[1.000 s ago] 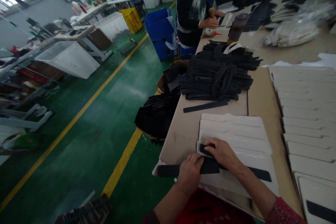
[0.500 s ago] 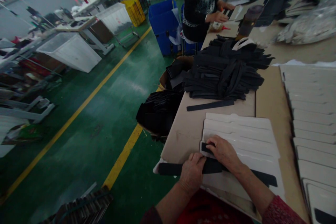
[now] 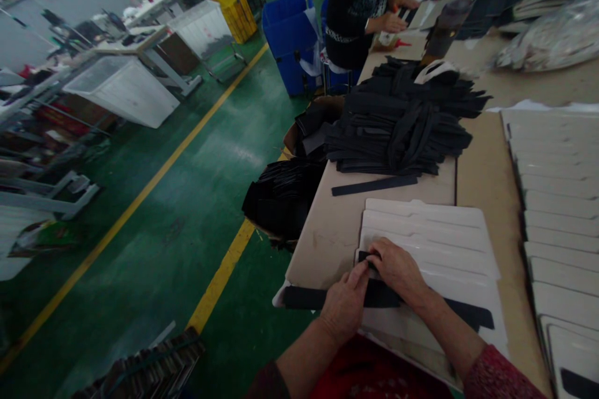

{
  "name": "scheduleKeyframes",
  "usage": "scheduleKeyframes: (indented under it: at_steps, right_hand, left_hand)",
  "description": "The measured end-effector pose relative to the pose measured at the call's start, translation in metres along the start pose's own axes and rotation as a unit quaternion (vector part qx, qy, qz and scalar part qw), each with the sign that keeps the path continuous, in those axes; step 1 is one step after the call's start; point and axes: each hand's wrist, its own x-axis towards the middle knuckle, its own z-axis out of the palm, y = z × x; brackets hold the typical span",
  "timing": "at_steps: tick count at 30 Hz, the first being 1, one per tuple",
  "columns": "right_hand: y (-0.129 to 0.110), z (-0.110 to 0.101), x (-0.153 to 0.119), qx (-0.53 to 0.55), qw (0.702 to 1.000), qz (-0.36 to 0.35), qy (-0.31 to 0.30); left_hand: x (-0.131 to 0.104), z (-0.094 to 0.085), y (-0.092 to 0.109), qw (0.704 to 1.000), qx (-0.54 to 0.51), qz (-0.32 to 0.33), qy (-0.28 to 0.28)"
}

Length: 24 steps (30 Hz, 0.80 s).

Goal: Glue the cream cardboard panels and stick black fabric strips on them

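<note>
Near the left edge of the white panels (image 3: 435,242), my right hand (image 3: 397,267) pinches the end of a short-looking black strip (image 3: 363,256). My left hand (image 3: 345,300) has come up against it, its fingers pressed together at the same strip; the fingertips partly hide the grip. Beneath my left hand lies a longer black strip (image 3: 304,298), running along the lower panel toward the table corner. Another dark strip (image 3: 470,312) shows past my right wrist.
A heap of black strips (image 3: 397,124) covers the table's far part, with one loose strip (image 3: 374,186) before it. Overlapping white panels (image 3: 561,218) line the right. Boxes of black pieces (image 3: 281,199) stand beside the left edge. A co-worker (image 3: 358,12) handles pieces beyond.
My left hand has moved up and right from the long strip to my right hand's fingers. My right hand stays almost in place at the strip's end.
</note>
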Motion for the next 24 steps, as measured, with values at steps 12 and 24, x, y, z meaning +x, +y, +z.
scheduleKeyframes:
  at_steps: [12, 24]
  right_hand:
    - [-0.010, -0.004, -0.001, -0.042, 0.999, 0.002, 0.004]
    - [0.121, -0.045, -0.107, 0.086, 0.984, 0.145, 0.062]
  left_hand:
    - [0.003, -0.002, 0.000, 0.999, 0.022, -0.008, -0.027]
    - [0.003, -0.001, -0.003, 0.996, 0.081, -0.015, -0.031]
